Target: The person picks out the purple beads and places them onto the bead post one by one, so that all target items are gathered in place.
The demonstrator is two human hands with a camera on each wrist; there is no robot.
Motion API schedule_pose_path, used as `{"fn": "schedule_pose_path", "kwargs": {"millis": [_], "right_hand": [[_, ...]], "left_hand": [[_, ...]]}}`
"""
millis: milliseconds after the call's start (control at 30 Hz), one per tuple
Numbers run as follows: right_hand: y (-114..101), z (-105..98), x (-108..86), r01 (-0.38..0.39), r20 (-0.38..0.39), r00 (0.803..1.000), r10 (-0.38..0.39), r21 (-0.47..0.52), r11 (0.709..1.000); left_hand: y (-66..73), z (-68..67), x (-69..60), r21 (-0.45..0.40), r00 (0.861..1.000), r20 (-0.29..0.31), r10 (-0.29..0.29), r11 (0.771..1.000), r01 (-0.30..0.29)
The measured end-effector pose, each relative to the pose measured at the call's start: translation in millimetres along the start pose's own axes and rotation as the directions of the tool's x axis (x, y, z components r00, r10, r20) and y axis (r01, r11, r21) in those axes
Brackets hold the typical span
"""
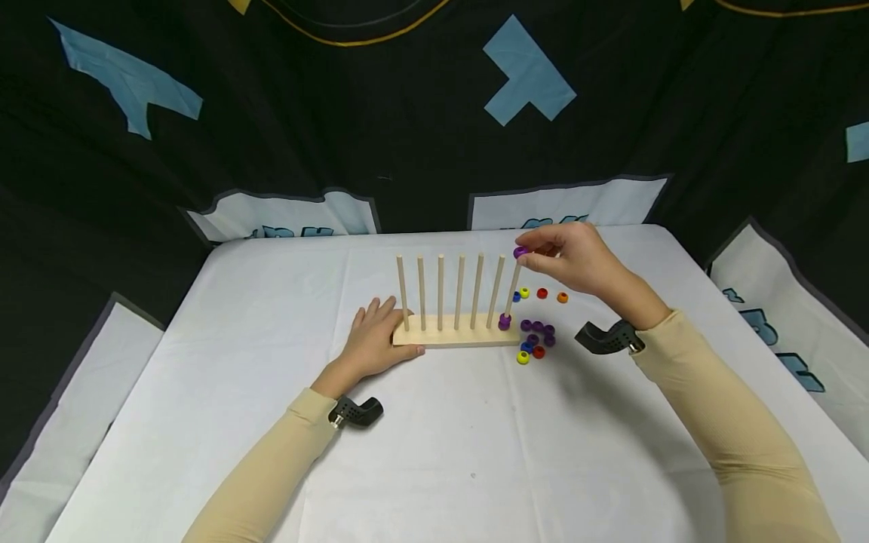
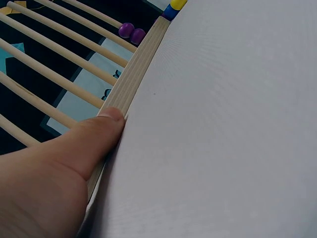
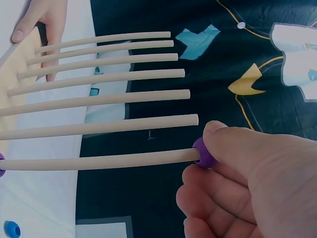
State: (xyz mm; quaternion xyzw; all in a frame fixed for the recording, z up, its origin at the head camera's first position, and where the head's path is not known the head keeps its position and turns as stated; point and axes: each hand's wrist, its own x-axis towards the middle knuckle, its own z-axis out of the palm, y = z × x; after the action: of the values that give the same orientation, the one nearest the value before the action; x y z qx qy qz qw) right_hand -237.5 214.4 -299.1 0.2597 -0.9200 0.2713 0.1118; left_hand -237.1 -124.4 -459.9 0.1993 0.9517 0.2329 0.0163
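A wooden base (image 1: 448, 339) with several upright pegs stands on the table. My left hand (image 1: 372, 341) holds its left end, the thumb (image 2: 99, 136) along the front edge and the other fingers behind. At the top of the rightmost peg (image 3: 99, 162), my right hand (image 1: 573, 258) pinches a purple bead (image 3: 204, 153) between thumb and fingers; the peg's tip meets the bead's hole. Two purple beads (image 2: 132, 33) sit stacked at the foot of that same peg. The other pegs carry no beads.
Right of the base lie loose beads: several purple (image 1: 549, 330), two red (image 1: 538, 352), two yellow (image 1: 523, 357), blue ones (image 1: 526, 347) and an orange one (image 1: 563, 298). A white cloth (image 1: 434, 452) covers the table; a dark curtain (image 1: 305, 128) hangs behind.
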Motion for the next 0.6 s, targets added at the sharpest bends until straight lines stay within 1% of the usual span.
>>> {"fn": "schedule_pose_path", "kwargs": {"millis": [167,400,600], "right_hand": [[0,-1,0.2,0.001,0.004,1.0,-0.001,-0.008,1.0],[0,-7,-0.2,0.008,-0.04,0.999,-0.009,-0.024,1.0],[-1,-10,-1.2,0.005,-0.045,0.999,-0.006,-0.022,1.0]], "left_hand": [[2.1,-2.1,-0.6,-0.004,1.0,0.007,-0.004,1.0,0.004],[1.7,-1.1,-0.2,0.001,1.0,0.003,-0.002,1.0,0.002],[0.6,-0.5,0.5,0.001,1.0,0.0,-0.002,1.0,0.002]]}}
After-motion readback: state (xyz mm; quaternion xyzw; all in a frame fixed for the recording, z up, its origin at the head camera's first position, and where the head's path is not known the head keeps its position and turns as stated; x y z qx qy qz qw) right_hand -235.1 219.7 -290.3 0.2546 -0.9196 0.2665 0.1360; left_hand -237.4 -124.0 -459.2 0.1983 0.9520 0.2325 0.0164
